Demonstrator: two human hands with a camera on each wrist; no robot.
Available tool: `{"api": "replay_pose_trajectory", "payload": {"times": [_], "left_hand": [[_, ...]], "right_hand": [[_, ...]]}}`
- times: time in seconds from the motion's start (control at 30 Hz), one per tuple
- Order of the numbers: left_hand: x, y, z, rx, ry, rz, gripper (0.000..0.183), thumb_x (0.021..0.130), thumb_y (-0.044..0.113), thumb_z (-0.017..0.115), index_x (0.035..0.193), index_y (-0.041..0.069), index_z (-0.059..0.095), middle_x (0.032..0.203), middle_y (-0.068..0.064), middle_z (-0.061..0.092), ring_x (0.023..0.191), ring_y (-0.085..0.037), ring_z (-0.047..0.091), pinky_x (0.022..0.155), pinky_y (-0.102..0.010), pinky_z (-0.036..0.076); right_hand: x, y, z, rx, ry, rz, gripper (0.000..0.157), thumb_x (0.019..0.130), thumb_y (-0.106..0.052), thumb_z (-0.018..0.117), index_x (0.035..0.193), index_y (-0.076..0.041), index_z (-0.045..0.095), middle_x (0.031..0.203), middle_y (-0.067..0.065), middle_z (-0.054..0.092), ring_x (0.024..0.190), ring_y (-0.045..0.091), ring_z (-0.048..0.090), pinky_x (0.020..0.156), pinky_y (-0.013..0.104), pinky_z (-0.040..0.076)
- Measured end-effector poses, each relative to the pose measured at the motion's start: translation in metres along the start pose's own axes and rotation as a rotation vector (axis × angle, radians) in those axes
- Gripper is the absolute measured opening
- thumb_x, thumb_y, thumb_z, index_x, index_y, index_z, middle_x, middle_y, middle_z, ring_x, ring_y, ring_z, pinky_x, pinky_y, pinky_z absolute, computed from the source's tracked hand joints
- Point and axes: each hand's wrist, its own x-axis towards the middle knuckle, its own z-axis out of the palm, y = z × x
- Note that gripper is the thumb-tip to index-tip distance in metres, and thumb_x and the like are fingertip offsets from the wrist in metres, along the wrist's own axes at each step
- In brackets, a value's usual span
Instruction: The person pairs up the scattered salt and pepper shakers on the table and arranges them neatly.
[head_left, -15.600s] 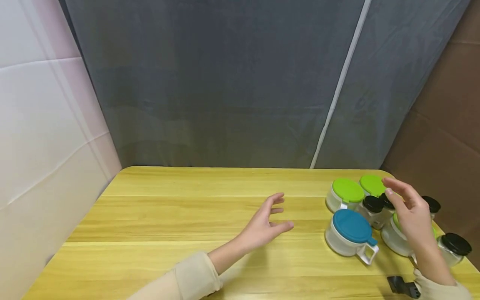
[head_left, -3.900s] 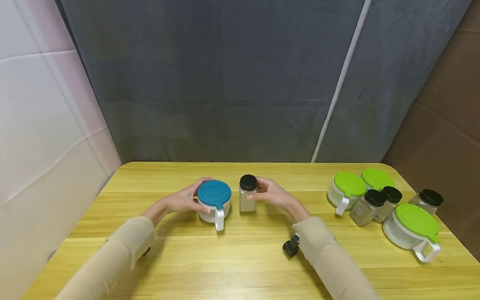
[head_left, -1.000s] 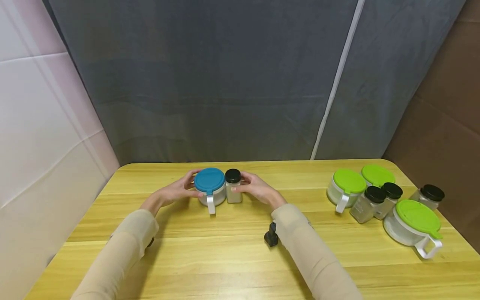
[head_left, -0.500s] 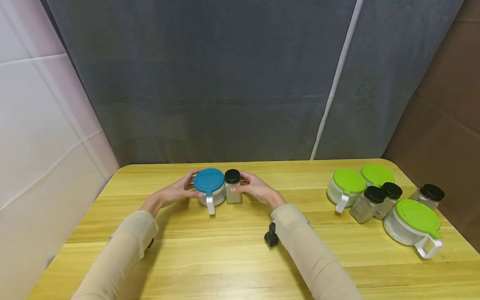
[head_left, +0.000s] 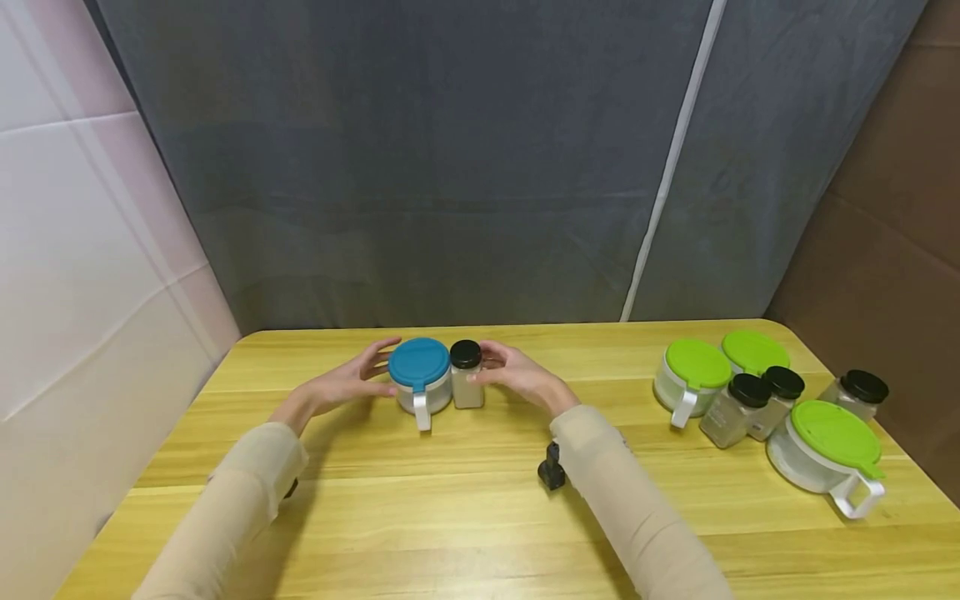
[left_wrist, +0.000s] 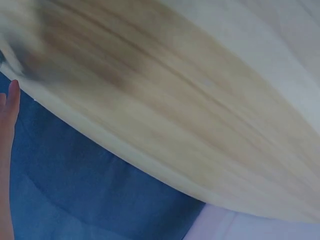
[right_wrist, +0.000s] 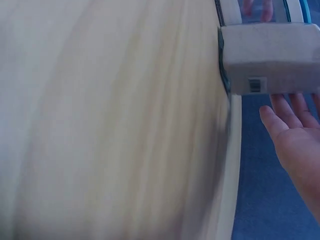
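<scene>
Beside a jar point(head_left: 465, 393) stands a blue-lidded canister point(head_left: 419, 363).

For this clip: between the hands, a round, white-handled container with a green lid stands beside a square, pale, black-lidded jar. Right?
No: the head view shows a blue lid, not green, on the round, white-handled container beside the square, pale, black-lidded jar.

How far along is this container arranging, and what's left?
Partway, it seems. Looks done: the blue-lidded container and one black-lidded jar stand close side by side. In hand: the left hand is open beside that container, and the right hand is at the jar, fingers loose. Probably left: three green-lidded containers and three other black-lidded jars, grouped on the right.
</scene>
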Motion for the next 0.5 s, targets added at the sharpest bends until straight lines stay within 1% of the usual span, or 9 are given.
{"api": "replay_pose_trajectory", "payload": {"times": [0.13,0.27,0.37,0.5], "left_hand": [[-0.003,0.004,-0.003,0.002,0.000,0.032,0.083,0.082,0.013,0.063,0.141,0.016,0.006,0.143,-0.017,0.010,0.128,-0.036,0.011,0.097,-0.056,0.015],[-0.004,0.010,-0.006,0.014,0.012,0.067,0.078,0.083,0.013,0.062,0.140,0.016,0.008,0.143,-0.018,0.009,0.128,-0.035,0.011,0.097,-0.056,0.015],[-0.003,0.015,-0.007,0.028,0.044,0.079,0.073,0.085,0.016,0.060,0.140,0.017,0.011,0.143,-0.018,0.010,0.128,-0.034,0.012,0.097,-0.055,0.016],[-0.003,0.023,-0.007,0.065,0.118,0.104,0.069,0.087,0.020,0.057,0.139,0.014,0.013,0.142,-0.016,0.015,0.128,-0.032,0.013,0.097,-0.054,0.016]], "right_hand": [[-0.003,-0.002,-0.007,-0.019,-0.022,-0.030,0.058,0.079,-0.003,0.064,0.131,-0.003,0.038,0.124,0.012,0.046,0.113,0.022,0.043,0.095,0.033,0.032],[-0.007,-0.005,-0.014,-0.048,-0.039,-0.039,0.058,0.079,-0.006,0.065,0.131,-0.006,0.039,0.126,0.010,0.045,0.115,0.020,0.041,0.095,0.034,0.032],[-0.011,-0.010,-0.020,-0.081,-0.049,-0.052,0.057,0.080,-0.008,0.065,0.131,-0.007,0.039,0.127,0.010,0.043,0.117,0.020,0.039,0.095,0.034,0.032],[-0.017,-0.016,-0.028,-0.116,-0.080,-0.083,0.057,0.081,-0.007,0.062,0.132,-0.004,0.037,0.130,0.013,0.040,0.119,0.023,0.036,0.096,0.036,0.031]]}}
